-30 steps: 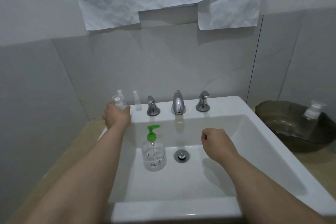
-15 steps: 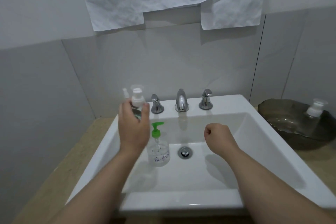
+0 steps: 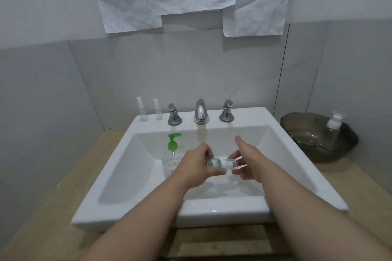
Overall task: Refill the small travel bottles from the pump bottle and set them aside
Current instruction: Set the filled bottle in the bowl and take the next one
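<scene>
A small clear travel bottle (image 3: pixel 214 162) lies sideways over the basin, its clear cap end pointing right. My left hand (image 3: pixel 196 166) grips its body. My right hand (image 3: pixel 247 163) has its fingers around the cap end, thumb raised. The pump bottle (image 3: pixel 171 158), clear with a green pump head, stands in the basin just left of my left hand, partly hidden by it. Two slim clear spray bottles (image 3: pixel 142 110) stand on the sink's back ledge at the left.
The white sink (image 3: pixel 148 207) has a chrome faucet (image 3: pixel 200 113) with two handles at the back. A dark glass bowl (image 3: pixel 314 140) on the counter at right holds another small bottle with a white top (image 3: pixel 335 122). Crumpled papers hang on the wall.
My left hand lifted the small bottle from the back ledge and brought it down over the basin, tipped sideways. My right hand opened from a fist and closed on the cap end.
</scene>
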Available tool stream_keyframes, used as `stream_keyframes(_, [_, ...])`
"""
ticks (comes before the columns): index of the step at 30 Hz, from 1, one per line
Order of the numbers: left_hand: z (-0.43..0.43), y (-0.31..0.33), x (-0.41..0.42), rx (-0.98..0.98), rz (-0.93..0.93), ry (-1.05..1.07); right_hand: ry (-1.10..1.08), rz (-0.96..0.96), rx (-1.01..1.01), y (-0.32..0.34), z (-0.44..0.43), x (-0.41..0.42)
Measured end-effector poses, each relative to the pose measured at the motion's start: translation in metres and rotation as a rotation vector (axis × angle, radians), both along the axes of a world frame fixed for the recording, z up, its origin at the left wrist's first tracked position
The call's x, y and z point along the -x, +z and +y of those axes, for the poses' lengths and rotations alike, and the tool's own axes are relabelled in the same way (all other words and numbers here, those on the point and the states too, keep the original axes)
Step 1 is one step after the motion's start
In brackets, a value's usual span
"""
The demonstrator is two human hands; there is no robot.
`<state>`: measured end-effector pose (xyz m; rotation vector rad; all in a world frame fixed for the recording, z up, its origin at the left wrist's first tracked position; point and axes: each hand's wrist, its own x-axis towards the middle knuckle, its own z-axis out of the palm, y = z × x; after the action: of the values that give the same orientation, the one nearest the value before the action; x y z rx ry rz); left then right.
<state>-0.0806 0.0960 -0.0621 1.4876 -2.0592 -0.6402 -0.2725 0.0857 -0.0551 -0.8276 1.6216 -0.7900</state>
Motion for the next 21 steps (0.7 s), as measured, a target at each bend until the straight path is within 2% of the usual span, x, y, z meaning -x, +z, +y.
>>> stream_keyframes(3, [0.001, -0.002, -0.003, 0.07, -0.015, 0.001, 0.239, -0.019, -0.11, -0.005, 0.002, -0.009])
stream_keyframes(5, [0.001, -0.004, -0.006, 0.088, 0.005, -0.007, 0.293, -0.049, -0.164, -0.006, 0.003, -0.012])
stream_keyframes(10, [-0.001, -0.01, -0.014, 0.068, 0.09, -0.049, 0.175, -0.135, -0.172, -0.001, 0.005, -0.012])
stream_keyframes(15, [-0.001, -0.012, -0.013, 0.051, 0.158, -0.035, 0.148, -0.179, -0.163, -0.001, 0.002, -0.011])
stream_keyframes(21, [-0.006, -0.015, -0.02, -0.028, 0.265, 0.076, 0.114, -0.39, 0.096, 0.002, 0.003, -0.01])
